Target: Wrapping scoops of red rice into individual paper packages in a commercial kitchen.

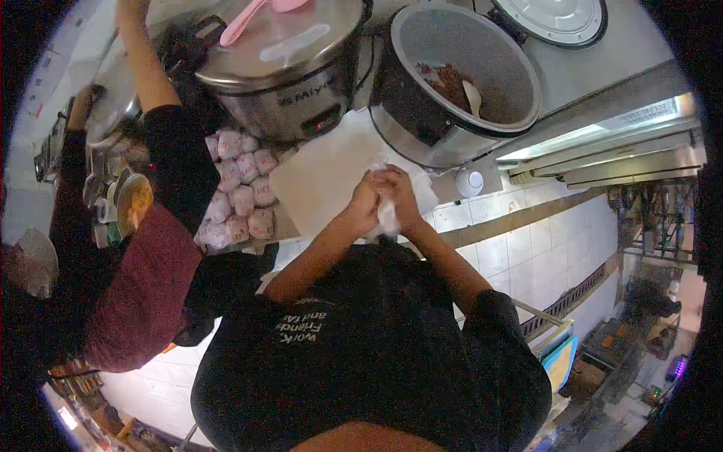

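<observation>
Both of my hands are pressed together over the front edge of the counter. My left hand (pixel 364 198) and my right hand (pixel 398 195) clasp white crumpled paper (pixel 387 217) between them. Under and beyond them lie sheets of pale wrapping paper (pixel 322 175). To their left sit several paper-wrapped bundles (pixel 243 200) with red print, stacked close together. Behind the sheets stands a steel rice cooker (pixel 271 107), lid on, with a pink rice paddle (pixel 243 22) on top. An uncovered cooker (pixel 435 135) at the right holds brown food (pixel 452 82) and a white spoon (pixel 473 99).
A co-worker's arm (pixel 149 73) reaches over the counter at the left, near a bowl of orange-yellow food (pixel 135 198). A small round white container (pixel 469 182) stands at the counter's edge. Behind the uncovered cooker lies a round lid (pixel 556 17). White floor tiles (pixel 531 243) show at the right.
</observation>
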The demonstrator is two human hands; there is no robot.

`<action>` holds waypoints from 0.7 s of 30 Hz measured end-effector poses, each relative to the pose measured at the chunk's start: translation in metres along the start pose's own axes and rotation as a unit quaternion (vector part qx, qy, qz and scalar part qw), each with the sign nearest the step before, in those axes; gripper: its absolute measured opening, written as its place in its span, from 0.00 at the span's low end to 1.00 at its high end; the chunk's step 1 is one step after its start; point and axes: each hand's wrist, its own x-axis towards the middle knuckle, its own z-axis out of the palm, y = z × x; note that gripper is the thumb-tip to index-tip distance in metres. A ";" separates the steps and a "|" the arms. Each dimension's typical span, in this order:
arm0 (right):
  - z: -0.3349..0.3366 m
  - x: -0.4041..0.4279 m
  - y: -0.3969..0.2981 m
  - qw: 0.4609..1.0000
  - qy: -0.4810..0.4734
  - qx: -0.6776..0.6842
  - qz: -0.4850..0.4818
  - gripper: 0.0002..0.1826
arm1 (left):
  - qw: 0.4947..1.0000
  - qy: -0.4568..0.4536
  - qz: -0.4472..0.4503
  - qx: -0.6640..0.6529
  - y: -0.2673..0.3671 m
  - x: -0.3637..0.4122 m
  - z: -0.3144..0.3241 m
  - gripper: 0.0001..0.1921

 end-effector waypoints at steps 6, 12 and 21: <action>0.019 0.042 -0.053 0.983 0.050 -0.067 0.164 0.18 | 0.966 0.020 0.257 0.033 -0.025 -0.017 -0.023 0.26; -0.014 0.060 -0.058 0.959 -0.245 0.123 0.068 0.32 | 0.957 0.126 0.260 0.016 -0.020 -0.020 -0.045 0.20; -0.221 0.111 -0.006 0.990 -0.122 0.068 -0.008 0.16 | 0.890 0.196 0.409 -0.054 0.092 -0.065 0.004 0.15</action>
